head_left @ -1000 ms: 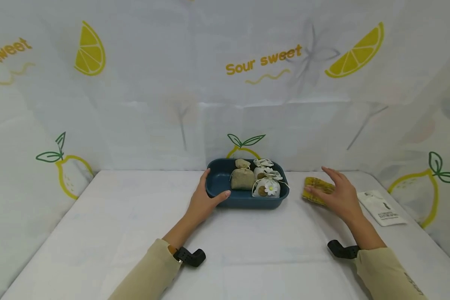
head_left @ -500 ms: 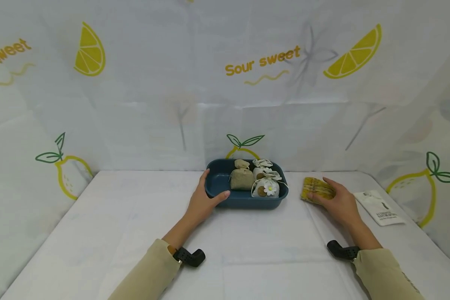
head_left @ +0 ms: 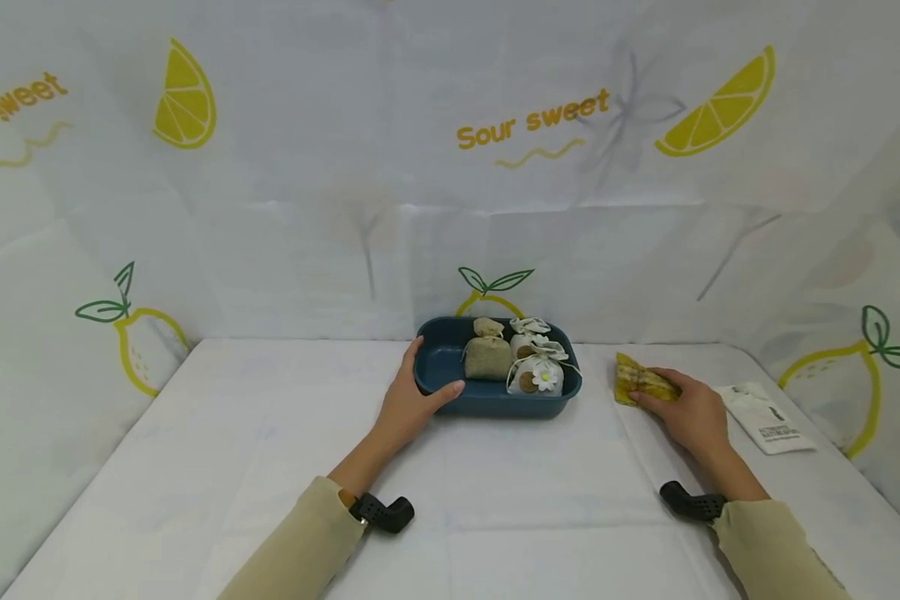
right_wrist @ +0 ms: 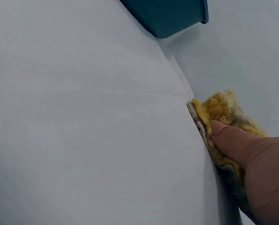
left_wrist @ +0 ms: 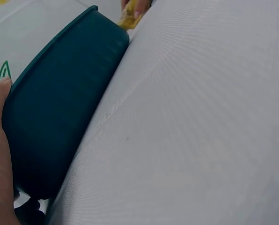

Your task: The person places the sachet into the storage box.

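In the head view a dark blue tub (head_left: 506,406) stands at the back middle of the table. My left hand (head_left: 408,406) holds its left end, thumb along the front wall and fingers at the left side. Inside the tub sit a tan drawstring pouch (head_left: 487,358) and two white drawstring pouches, the front one (head_left: 536,377) bearing a white flower. To the right, my right hand (head_left: 693,412) pinches a soft, flat yellow mottled packet (head_left: 627,379) by its near edge. The right wrist view shows my thumb pressed on the fuzzy yellow packet (right_wrist: 219,110), the other fingers hidden behind it.
A flat white packet (head_left: 768,423) with dark print lies right of my right hand. The white-covered table (head_left: 525,517) meets an upright lemon-print sheet (head_left: 307,267) close behind the tub. Black wrist bands (head_left: 382,512) sit on both wrists.
My right hand has closed its fingers and thumb on the yellow packet, which now stands more tilted and creased. My left hand and the tub have stayed in place.
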{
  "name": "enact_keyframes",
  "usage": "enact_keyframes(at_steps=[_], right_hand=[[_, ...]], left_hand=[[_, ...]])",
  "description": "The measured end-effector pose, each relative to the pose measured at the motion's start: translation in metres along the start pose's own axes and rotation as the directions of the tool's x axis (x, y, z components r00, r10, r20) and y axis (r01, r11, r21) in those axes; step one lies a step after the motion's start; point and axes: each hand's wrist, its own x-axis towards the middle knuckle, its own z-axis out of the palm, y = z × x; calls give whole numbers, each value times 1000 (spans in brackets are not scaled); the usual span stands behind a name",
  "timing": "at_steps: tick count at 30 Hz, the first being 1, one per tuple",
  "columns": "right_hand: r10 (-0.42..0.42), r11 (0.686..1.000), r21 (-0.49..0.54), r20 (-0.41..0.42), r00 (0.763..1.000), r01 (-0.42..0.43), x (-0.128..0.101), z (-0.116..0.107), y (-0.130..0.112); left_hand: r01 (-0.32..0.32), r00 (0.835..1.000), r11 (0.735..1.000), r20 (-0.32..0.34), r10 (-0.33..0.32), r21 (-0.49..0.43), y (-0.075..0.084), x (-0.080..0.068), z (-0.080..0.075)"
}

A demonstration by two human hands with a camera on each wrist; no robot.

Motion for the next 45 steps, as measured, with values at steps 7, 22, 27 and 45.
enact_keyframes(at_steps=[7,22,27,45], right_hand=[[1,999,34,-64,998,1,1,0,-4],[-19,990,135,-145,989,39,3,-18,-48],[-87,970,205,-202,975,130,-1,-20,-84],[-410,843,316,-146,901,435,2,12,-188]], left_hand=[[11,1000,1000,-3,-11,10,-1,1,-2],[11,1000,1000,-5,-11,12,-1,1,0],[5,1000,1000,-11,-5,12,1,2,1],[12,1000,1000,1,-12,20,1,0,-1]])
